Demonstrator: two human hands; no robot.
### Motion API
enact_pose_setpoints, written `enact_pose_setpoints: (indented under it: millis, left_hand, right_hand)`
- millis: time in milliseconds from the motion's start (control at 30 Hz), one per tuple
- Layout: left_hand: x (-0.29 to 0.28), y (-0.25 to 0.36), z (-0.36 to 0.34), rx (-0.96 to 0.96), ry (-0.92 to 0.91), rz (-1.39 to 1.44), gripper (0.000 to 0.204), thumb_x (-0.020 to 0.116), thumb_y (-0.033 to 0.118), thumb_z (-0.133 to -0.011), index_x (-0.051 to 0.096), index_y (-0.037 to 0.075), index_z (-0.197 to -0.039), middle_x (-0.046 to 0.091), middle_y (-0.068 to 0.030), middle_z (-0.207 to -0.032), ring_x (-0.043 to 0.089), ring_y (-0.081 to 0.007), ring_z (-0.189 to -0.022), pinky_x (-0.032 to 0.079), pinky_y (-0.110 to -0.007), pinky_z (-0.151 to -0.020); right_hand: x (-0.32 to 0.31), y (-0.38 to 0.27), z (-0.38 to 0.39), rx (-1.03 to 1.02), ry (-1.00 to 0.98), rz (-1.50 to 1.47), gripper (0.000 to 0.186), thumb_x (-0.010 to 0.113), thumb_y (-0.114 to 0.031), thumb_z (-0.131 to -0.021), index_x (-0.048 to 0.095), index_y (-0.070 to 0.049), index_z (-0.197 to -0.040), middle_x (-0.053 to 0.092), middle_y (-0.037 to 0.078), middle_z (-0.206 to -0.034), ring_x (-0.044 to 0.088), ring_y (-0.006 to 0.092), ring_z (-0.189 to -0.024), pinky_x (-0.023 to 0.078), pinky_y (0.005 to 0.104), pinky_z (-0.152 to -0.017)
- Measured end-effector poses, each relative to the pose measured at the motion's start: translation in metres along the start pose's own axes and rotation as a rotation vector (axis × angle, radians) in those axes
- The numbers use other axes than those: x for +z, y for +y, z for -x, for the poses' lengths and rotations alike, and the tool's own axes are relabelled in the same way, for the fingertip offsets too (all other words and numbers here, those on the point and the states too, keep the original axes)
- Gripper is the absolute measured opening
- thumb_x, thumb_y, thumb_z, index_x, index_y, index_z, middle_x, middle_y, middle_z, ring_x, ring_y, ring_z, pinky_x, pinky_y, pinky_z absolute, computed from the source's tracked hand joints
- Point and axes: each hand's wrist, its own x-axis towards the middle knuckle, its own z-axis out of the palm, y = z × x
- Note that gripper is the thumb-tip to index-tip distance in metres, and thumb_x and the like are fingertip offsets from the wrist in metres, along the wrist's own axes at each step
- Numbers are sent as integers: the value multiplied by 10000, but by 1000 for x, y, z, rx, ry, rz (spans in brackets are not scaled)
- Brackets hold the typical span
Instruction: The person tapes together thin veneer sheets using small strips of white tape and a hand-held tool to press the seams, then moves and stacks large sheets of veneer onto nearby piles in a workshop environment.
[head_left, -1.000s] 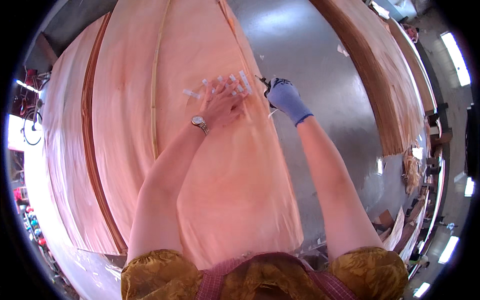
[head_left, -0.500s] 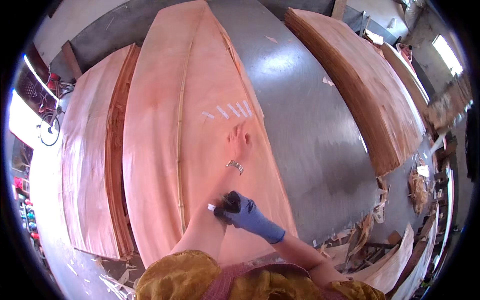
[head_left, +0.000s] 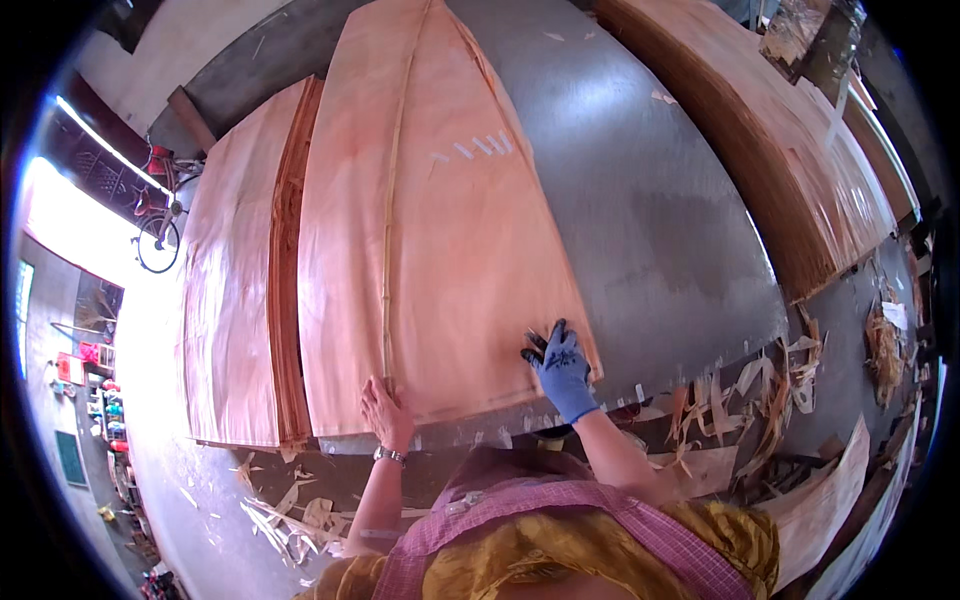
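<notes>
Resting my bare left hand (head_left: 386, 412) with its fingers extended, I have it at the near edge of the pinkish wood sheet (head_left: 480, 270), just beside the near end of a thin stick (head_left: 388, 250) lying lengthwise on it; my blue-gloved right hand (head_left: 563, 368) is at the sheet's near right corner, black fingertips spread, though I cannot tell whether they pinch anything; the sheet lies before me on a grey tabletop (head_left: 660, 230), short white strips (head_left: 485, 146) across its farther part.
</notes>
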Motion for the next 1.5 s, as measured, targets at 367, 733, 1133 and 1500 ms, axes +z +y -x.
enact_pose_setpoints:
  millis: [367, 733, 1133, 1500]
  left_hand:
    - [4, -29, -15, 78, -130, 321, 193, 588, 194, -883, 541, 34, -979, 520, -95, -879, 531, -229, -864, 440, -378, -754]
    - [-2, -80, -55, -179, -548, 1018, 252, 549, 251, -963, 511, 47, -820, 390, 36, -615, 358, -56, -545, 297, -286, -452]
    - [23, -125, -48, -33, -430, 1021, 167, 549, 193, -954, 511, 30, -962, 431, -19, -650, 403, -109, -543, 346, -326, -479]
    - [-28, -120, -6, -89, -823, 1156, 459, 608, 37, -846, 361, 32, -1233, 517, -22, -793, 550, -104, -590, 468, -236, -480]
  right_hand:
    - [19, 0, 10, 170, 119, 197, 946, 661, -557, -805, 292, 53, -1426, 484, 231, -1225, 567, 356, -1067, 536, 440, -765]
    - [-33, -75, 13, 215, 110, 108, 481, 679, -279, -833, 515, -70, -1234, 606, 207, -1034, 640, 369, -933, 537, 472, -742]
    - [-61, -250, 5, -106, 57, -644, 529, 725, -240, -836, 558, -18, -1287, 642, 52, -813, 545, 111, -693, 490, 284, -678]
    - [6, -421, 8, -530, -201, -628, 343, 642, -287, -817, 566, -40, -1043, 650, 228, -862, 634, 411, -835, 494, 479, -730]
